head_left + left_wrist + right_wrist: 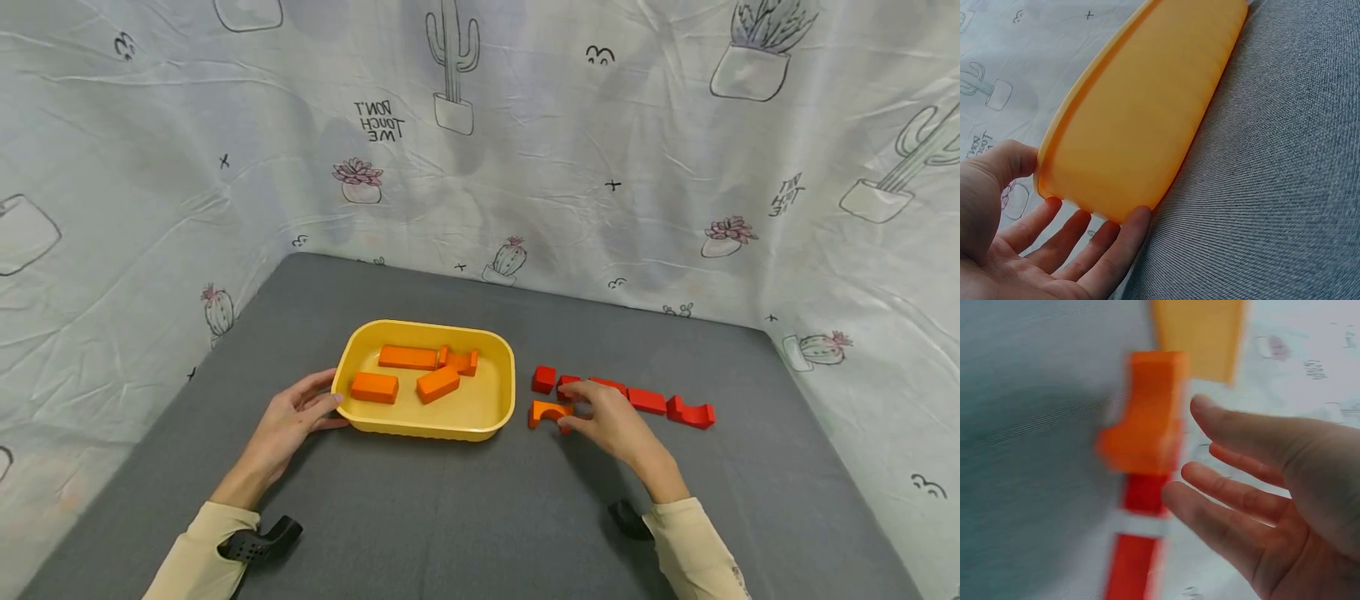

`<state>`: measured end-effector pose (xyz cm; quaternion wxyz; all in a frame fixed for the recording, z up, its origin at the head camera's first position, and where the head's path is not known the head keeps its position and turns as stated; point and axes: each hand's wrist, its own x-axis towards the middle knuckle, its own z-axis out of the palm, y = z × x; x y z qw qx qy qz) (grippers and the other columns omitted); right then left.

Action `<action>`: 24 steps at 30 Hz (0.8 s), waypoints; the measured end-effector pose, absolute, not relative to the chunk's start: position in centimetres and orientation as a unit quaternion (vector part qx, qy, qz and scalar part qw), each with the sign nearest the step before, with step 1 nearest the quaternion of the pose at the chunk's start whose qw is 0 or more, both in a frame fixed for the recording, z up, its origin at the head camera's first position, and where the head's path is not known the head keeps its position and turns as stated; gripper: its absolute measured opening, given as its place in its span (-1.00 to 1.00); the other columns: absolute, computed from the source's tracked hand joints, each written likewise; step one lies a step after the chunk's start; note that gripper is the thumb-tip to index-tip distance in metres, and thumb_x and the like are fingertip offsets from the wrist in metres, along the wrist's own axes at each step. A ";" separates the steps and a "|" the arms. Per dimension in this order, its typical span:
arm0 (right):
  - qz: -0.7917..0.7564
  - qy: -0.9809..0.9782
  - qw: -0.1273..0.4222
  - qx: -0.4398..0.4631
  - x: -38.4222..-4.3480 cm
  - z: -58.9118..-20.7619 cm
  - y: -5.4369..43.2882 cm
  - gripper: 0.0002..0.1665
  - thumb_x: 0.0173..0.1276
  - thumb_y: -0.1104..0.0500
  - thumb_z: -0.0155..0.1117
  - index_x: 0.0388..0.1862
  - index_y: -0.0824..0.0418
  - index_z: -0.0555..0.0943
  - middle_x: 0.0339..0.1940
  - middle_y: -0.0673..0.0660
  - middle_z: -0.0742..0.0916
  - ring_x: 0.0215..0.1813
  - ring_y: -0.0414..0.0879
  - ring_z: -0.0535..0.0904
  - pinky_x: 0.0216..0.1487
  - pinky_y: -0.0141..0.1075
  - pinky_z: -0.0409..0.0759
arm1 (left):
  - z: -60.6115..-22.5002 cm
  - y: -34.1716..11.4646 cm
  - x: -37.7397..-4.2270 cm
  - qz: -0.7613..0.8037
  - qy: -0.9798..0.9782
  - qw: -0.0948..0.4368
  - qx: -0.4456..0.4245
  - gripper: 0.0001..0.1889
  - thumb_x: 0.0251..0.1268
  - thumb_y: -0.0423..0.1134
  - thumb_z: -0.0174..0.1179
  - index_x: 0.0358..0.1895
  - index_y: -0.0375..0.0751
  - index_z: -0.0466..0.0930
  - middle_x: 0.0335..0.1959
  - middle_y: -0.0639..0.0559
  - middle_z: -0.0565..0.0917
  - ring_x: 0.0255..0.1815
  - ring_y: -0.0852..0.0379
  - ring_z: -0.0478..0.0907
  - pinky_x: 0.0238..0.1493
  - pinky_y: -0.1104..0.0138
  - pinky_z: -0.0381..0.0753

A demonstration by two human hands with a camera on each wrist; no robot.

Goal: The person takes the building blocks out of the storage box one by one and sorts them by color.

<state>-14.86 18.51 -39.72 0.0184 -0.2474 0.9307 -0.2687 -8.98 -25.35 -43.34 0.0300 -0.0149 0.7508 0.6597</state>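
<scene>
My left hand (288, 421) holds the left end of a yellow tray (420, 432), with the thumb at its rim and the fingers against its outer wall (1129, 125). Four-sided orange blocks lie inside, among them a long one (407, 357), a shorter one (375, 387) and a tilted one (438, 384), beside a notched piece (467, 363). Right of the tray, an orange arch block (550, 411) sits on the table. Beside it is my right hand (611, 421), thumb and fingers spread apart with nothing between them; the right wrist view shows this orange block (1154, 412) blurred, just past the fingertips.
Behind the right hand runs a row of red blocks, from a cube (543, 379) past a rectangular block (647, 401) to a notched one (691, 412). A grey cloth (450, 517) covers the table, and a white printed curtain (540, 167) encloses its back and sides.
</scene>
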 end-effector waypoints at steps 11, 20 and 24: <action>-0.234 0.919 0.034 -0.316 -16.4 -36.4 8.7 -0.46 0.19 0.21 0.49 0.17 0.22 0.62 0.13 0.16 0.67 0.09 0.08 0.61 0.13 -0.05 0.63 | -43.3 -25.7 -9.1 0.658 0.752 0.025 -0.017 -0.36 0.46 -0.16 0.15 0.46 -0.36 0.17 0.37 -0.34 0.32 0.01 0.34 0.57 -0.03 0.24 0.71; -0.181 0.913 0.051 -0.363 -18.0 -38.2 2.6 -0.55 0.22 0.32 0.44 0.12 0.23 0.63 0.09 0.14 0.67 0.13 0.02 0.56 0.24 -0.18 0.55 | -43.4 -25.4 -9.2 0.668 0.744 0.020 -0.018 -0.39 0.44 -0.21 0.17 0.44 -0.36 0.21 0.35 -0.35 0.36 0.04 0.25 0.59 -0.05 0.23 0.72; -0.163 0.916 0.073 -0.360 -18.4 -39.4 1.7 -0.52 0.24 0.34 0.42 0.15 0.21 0.61 0.12 0.11 0.67 0.14 0.00 0.56 0.27 -0.21 0.52 | -43.3 -25.4 -9.2 0.672 0.741 0.022 -0.011 -0.40 0.45 -0.25 0.15 0.44 -0.38 0.20 0.35 -0.36 0.35 0.07 0.19 0.58 -0.04 0.22 0.72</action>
